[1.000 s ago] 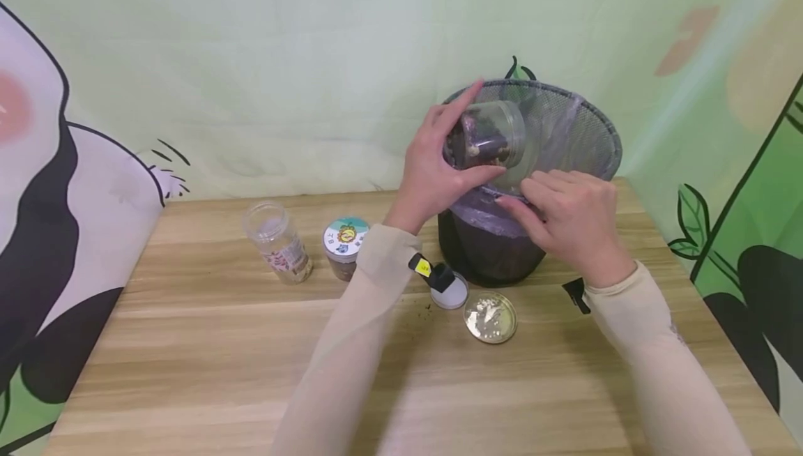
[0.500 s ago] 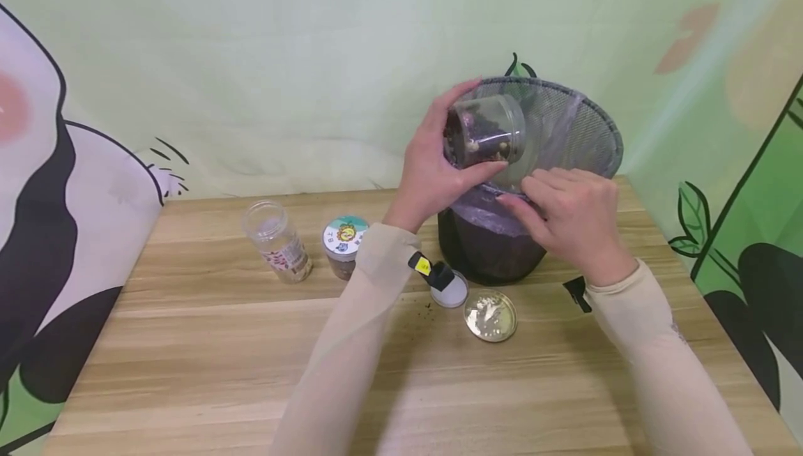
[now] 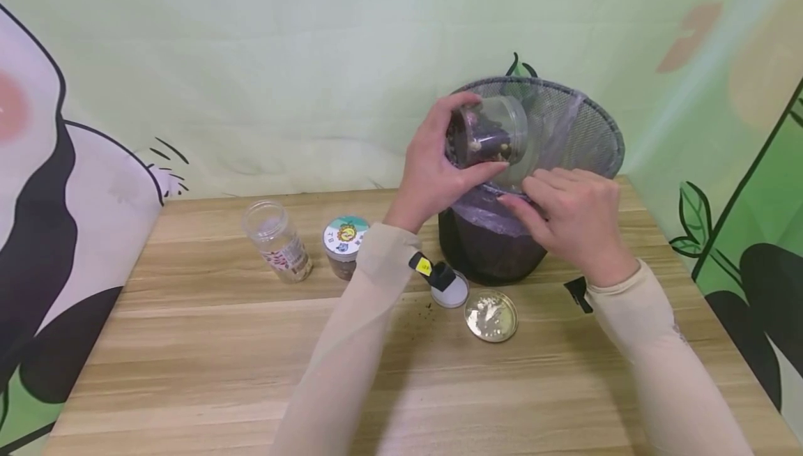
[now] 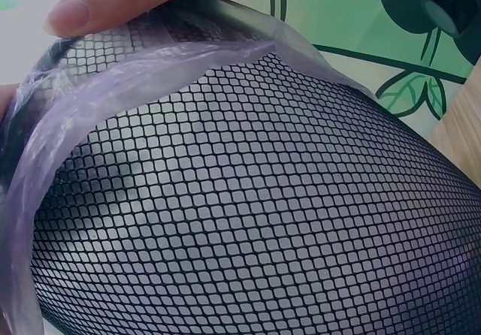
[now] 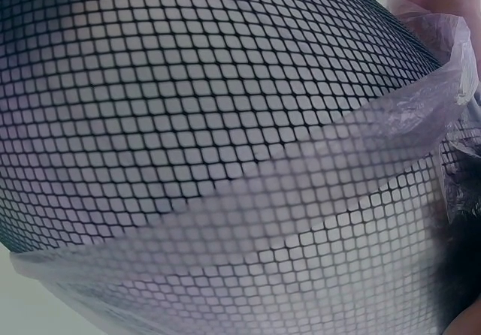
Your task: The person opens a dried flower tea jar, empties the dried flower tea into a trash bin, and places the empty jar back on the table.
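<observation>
In the head view my left hand (image 3: pixel 429 173) grips a clear jar (image 3: pixel 492 128) that lies tilted on its side, its mouth turned right into the opening of a black mesh bin (image 3: pixel 492 257). Dark, crumbly stuff with pale bits shows through the jar's wall. My right hand (image 3: pixel 571 215) holds the bin's near rim, fingers over the edge and thumb outside. A thin purple bag (image 3: pixel 486 219) lines the bin and folds down over that rim. Both wrist views are mostly filled by the mesh (image 4: pixel 263 200), with the bag's folded edge (image 5: pixel 301 192) across it.
Left of the bin stand an open clear jar (image 3: pixel 276 243) and a tub with a printed lid (image 3: pixel 345 240). A white lid (image 3: pixel 450 295) and a gold-coloured lid (image 3: pixel 491 316) lie before the bin. Dark crumbs (image 3: pixel 429 313) dot the wooden table (image 3: pixel 251 358).
The jar has tipped and turned slightly in my left hand, whose upper fingers have drawn in closer to it. My right hand and the bin stay nearly where they were.
</observation>
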